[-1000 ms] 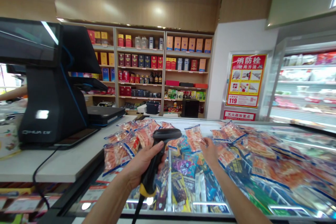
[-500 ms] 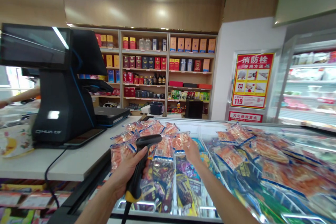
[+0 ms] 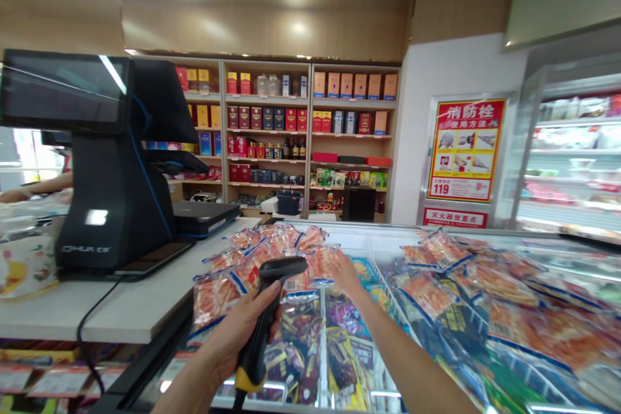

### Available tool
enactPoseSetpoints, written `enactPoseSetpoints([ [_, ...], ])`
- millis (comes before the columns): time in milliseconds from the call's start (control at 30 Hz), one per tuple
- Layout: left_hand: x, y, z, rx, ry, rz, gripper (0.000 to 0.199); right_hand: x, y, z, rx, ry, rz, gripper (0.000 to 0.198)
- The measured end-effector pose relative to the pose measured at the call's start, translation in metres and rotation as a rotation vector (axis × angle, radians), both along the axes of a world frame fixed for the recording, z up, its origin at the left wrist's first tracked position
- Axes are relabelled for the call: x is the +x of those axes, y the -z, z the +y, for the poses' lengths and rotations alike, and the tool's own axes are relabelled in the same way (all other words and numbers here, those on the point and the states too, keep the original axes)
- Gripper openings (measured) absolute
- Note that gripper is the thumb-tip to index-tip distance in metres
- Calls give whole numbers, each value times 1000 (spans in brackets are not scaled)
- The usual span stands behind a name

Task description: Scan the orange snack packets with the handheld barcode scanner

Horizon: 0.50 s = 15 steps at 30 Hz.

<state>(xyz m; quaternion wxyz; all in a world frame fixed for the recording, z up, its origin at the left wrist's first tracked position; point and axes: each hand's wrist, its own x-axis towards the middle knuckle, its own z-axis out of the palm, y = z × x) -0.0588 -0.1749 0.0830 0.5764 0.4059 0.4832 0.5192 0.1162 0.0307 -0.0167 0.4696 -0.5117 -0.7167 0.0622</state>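
Observation:
My left hand [image 3: 259, 314] is wrapped round the handle of a black and yellow barcode scanner [image 3: 279, 268], its head tilted to the right above the packets. With its fingers on the right edge of a clear packet of orange-pink food [image 3: 317, 264], my right hand [image 3: 345, 272] seems to grip it; the fingertips are partly hidden. More of these blue-edged packets [image 3: 218, 294] lie piled beside and behind the scanner. Another heap of similar packets [image 3: 509, 278] covers the right part of the chest freezer [image 3: 383, 233].
On the left, a black checkout terminal [image 3: 116, 207] stands on a white counter [image 3: 121, 310], its cable hanging off the front. Frozen goods [image 3: 301, 349] show below in wire baskets. Shelves of boxed bottles [image 3: 266, 118] line the back. A person's arm [image 3: 33, 187] appears at far left.
The scanner and my left hand have shifted slightly right and down. My right hand has drawn a little left with the packet. The left packets have spread toward the front left.

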Motion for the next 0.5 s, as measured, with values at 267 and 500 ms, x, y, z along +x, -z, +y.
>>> enactPoseSetpoints([
  [267, 29, 7, 7, 20, 157, 63, 33, 113, -16, -44, -21, 361, -342, 44],
  [500, 46, 5, 6, -3, 186, 74, 33, 201, -15, -66, -256, 630, -397, 36],
])
